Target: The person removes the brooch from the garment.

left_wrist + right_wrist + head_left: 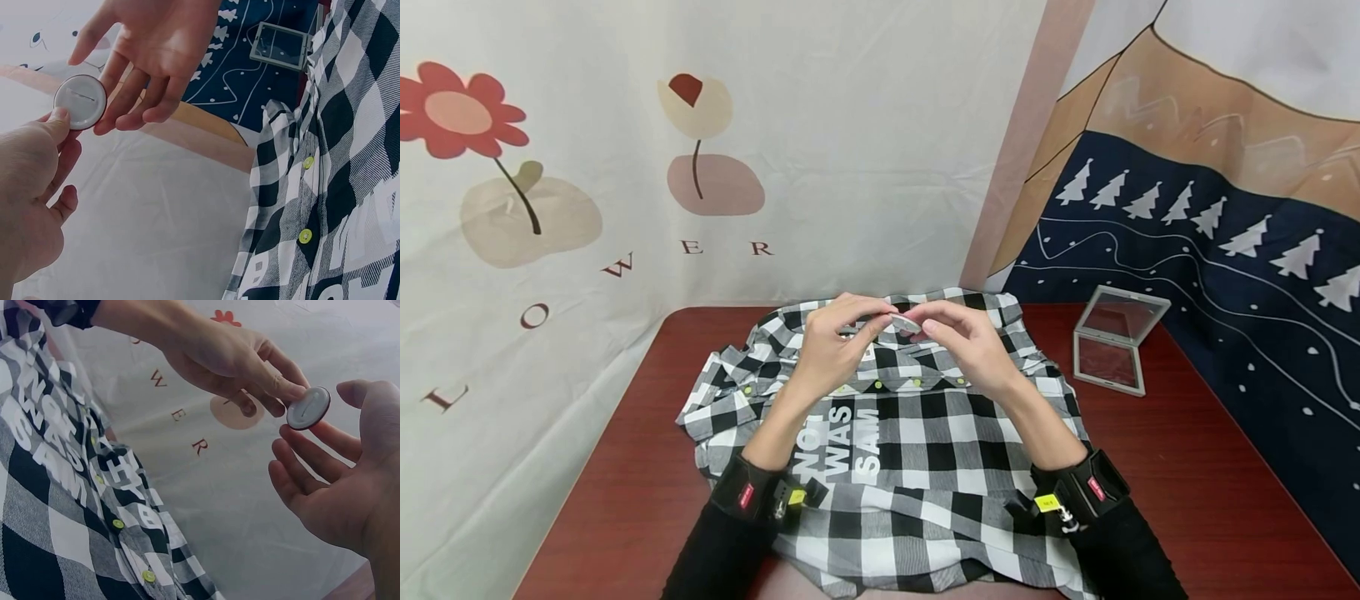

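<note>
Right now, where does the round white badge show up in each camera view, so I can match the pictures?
Head: the round white badge sits centre frame, above the shirt collar, between both hands' fingertips.
Left wrist: upper left, pinched by the left hand, with the right hand touching it.
Right wrist: upper right.
Shared landmark: the checked shirt with its yellow buttons.

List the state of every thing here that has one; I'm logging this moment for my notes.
round badge: pinched by the left hand, pin side showing.
right hand: open, fingertips touching the badge.
checked shirt: spread flat on the table, buttoned.
clear case: open, lid propped up.
</note>
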### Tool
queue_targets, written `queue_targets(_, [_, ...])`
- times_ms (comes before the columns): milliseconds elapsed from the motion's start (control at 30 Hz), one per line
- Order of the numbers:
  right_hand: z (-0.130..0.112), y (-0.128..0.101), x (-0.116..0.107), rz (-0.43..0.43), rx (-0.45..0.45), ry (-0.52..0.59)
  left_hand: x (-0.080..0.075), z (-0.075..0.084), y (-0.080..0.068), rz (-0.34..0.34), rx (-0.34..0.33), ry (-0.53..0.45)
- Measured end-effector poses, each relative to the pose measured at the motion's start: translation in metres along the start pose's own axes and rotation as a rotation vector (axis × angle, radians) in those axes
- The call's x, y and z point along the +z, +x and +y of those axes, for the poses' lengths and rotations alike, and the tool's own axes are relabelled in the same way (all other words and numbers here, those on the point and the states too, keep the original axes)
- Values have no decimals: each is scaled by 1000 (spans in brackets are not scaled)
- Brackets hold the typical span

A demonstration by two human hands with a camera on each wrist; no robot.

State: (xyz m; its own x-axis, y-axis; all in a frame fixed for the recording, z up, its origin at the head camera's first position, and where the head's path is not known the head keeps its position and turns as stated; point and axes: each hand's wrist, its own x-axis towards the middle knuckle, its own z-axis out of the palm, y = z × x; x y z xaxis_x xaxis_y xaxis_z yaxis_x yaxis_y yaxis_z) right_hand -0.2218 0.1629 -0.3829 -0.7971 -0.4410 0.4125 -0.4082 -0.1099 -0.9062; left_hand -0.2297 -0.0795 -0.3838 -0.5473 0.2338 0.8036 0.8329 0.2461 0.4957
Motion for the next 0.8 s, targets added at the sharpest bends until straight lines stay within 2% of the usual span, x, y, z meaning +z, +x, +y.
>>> queue_targets(133, [1, 0, -1, -37, 16, 73, 1, -1, 0, -18, 23, -14])
queue_targets(300, [1, -2, -1, -61, 43, 88, 1, -2, 1, -32, 54, -15])
queue_targets(800, [-1, -2, -2, -22, 98, -51, 1, 1, 0, -58, 61, 24])
